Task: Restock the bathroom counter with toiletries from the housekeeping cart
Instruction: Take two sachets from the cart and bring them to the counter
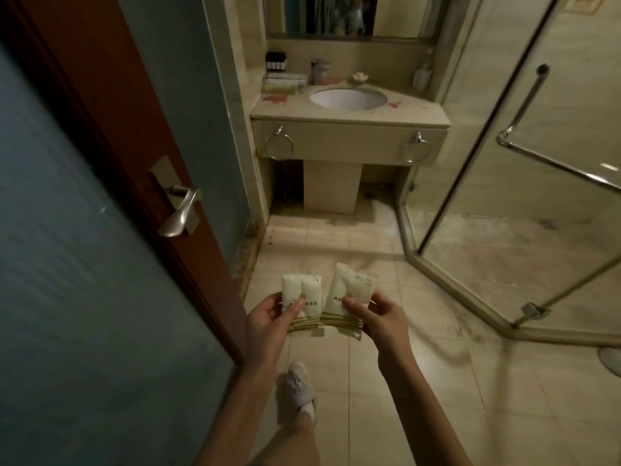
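Both packets are held in the air over the floor tiles, well short of the counter (349, 116) and lower in the view than its front edge.

The left hand (268, 317) pinches the left packet (304, 297), a white sachet with printed characters and olive stripes along its lower end. The thumb (295, 307) lies across the packet's face near the middle, and the other fingers are curled behind it, out of sight. Most of the packet stands above the thumb, on the counter side.

The right hand (379, 314) grips the right packet (349, 290) the same way. Its thumb (353, 305) presses on the printed face, and two fingertips (377, 299) curl round the right edge. This packet tilts slightly to the right. The lower inner corners of the two packets meet between the hands.

On the counter, a white basin (347, 98) is sunk into the middle and a chrome tap (319, 70) stands behind it. At the counter's back left corner sit a tray of small items (285, 83) and a row of dark bottles (276, 61). Two towel rings (278, 146) hang from the counter's front panel. A glass shower screen (504, 163) stands just right of the counter, and a wooden door with a lever handle (179, 210) stands to its left, nearer the camera.
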Demonstrator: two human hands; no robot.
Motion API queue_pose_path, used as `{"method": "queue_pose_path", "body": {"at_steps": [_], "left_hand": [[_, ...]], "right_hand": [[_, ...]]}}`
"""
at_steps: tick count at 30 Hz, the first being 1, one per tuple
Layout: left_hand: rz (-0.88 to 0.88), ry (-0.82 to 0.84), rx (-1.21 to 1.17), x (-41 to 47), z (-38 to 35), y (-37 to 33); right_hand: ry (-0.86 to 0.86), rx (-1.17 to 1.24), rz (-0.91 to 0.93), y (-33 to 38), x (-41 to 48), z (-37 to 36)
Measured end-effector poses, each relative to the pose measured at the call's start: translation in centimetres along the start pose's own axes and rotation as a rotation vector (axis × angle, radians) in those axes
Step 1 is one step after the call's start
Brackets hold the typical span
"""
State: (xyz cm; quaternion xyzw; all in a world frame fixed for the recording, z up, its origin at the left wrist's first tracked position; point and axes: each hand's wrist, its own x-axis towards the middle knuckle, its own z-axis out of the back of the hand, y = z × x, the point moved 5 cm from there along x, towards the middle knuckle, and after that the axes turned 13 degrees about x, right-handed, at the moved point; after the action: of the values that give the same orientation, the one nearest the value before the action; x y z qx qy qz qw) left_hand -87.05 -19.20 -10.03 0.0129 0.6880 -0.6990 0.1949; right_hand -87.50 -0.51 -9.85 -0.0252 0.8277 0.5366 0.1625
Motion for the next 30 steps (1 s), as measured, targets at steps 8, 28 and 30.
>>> {"method": "queue_pose_path", "body": {"at_steps": [8,28,30], "left_hand": [[0.006,0.048,-0.012,16.8,-3.0,-6.3],[0.152,-0.059,-0.011,50.0,-12.7,-14.7],[0.113,-0.053,0.021,54.2,-15.1,-16.9]], "right_hand": [[0.125,-0.051,-0.076,3.8,16.8,-7.3],[0.182,-0.04,-0.183,8.1,52.4,-15.2],[0.194,-0.053,-0.166,10.4,57.1,-15.8]]}}
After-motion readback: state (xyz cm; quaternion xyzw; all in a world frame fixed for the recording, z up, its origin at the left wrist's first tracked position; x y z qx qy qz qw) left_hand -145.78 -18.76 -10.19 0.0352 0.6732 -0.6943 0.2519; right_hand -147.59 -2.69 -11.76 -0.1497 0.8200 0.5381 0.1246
